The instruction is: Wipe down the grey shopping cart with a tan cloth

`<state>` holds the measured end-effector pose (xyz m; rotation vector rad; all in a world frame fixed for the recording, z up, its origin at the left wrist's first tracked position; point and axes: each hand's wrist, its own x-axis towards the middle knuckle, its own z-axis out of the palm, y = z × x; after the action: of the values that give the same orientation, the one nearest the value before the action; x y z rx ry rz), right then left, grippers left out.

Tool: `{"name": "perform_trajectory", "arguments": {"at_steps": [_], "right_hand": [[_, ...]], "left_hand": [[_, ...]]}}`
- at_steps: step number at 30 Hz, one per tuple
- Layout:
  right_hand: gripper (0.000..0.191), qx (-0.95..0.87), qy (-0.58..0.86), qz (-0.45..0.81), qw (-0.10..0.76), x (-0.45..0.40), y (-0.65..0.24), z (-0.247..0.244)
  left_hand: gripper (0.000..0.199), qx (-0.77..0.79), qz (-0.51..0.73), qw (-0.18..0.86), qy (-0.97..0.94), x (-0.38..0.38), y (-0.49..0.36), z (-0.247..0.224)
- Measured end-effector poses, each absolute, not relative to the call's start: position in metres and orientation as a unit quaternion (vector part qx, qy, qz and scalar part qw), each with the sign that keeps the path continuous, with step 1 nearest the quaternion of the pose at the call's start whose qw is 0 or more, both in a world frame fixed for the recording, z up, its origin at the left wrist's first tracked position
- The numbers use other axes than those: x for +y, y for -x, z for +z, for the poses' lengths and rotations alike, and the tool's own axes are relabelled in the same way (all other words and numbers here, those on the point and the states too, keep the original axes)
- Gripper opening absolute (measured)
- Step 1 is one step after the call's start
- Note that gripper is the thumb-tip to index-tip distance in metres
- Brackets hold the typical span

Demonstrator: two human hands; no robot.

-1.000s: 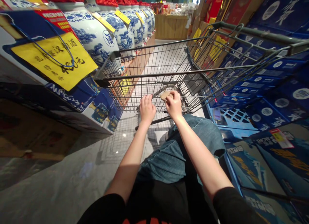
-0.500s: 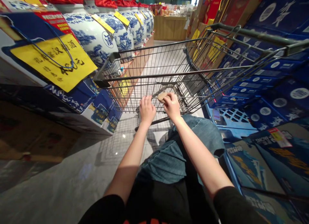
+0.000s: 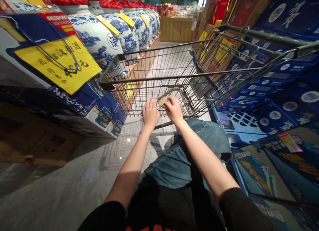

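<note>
One cart (image 3: 149, 78) | glossy grey floor (image 3: 74, 187) | jars (image 3: 99, 41) left, blue boxes (image 3: 289, 15) right

Wire walls of the cart (image 3: 159, 78) stand across the way forward, leaving its top open above the rails. Stacked blue boxes (image 3: 275, 114) crowd the right side, gift boxes (image 3: 99, 114) the left; between them, bare floor (image 3: 124, 158) lies open.
</note>
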<state>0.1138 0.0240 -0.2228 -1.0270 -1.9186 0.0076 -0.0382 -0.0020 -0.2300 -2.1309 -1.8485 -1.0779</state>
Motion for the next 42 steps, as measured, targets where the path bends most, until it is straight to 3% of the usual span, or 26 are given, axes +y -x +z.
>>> {"name": "perform_trajectory", "arguments": {"at_steps": [7, 13, 21, 27, 33, 39, 42], "right_hand": [[0.022, -0.703, 0.433, -0.019, 0.564, 0.029, -0.141, -0.206], [0.022, -0.741, 0.438, -0.024, 0.508, 0.023, -0.136, -0.219], [0.022, -0.696, 0.425, -0.054, 0.576, 0.030, -0.147, -0.205], [0.023, -0.741, 0.470, 0.007, 0.479, 0.021, -0.131, -0.219], [0.025, -0.711, 0.427, -0.020, 0.558, 0.020, -0.143, -0.208], [0.025, -0.729, 0.483, 0.028, 0.485, 0.018, -0.133, -0.217], [0.025, -0.724, 0.461, -0.010, 0.513, 0.019, -0.136, -0.212]], "left_hand": [[0.056, -0.616, -0.357, 0.065, 0.699, -0.005, 0.036, -0.231], [0.053, -0.627, -0.359, 0.052, 0.689, -0.002, 0.033, -0.227], [0.052, -0.621, -0.363, 0.057, 0.692, -0.004, 0.033, -0.229], [0.054, -0.614, -0.385, 0.046, 0.688, -0.001, 0.033, -0.230], [0.052, -0.612, -0.364, 0.058, 0.699, -0.003, 0.036, -0.230], [0.053, -0.613, -0.370, 0.061, 0.696, -0.003, 0.036, -0.231], [0.054, -0.614, -0.378, 0.061, 0.691, -0.002, 0.035, -0.232]]}}
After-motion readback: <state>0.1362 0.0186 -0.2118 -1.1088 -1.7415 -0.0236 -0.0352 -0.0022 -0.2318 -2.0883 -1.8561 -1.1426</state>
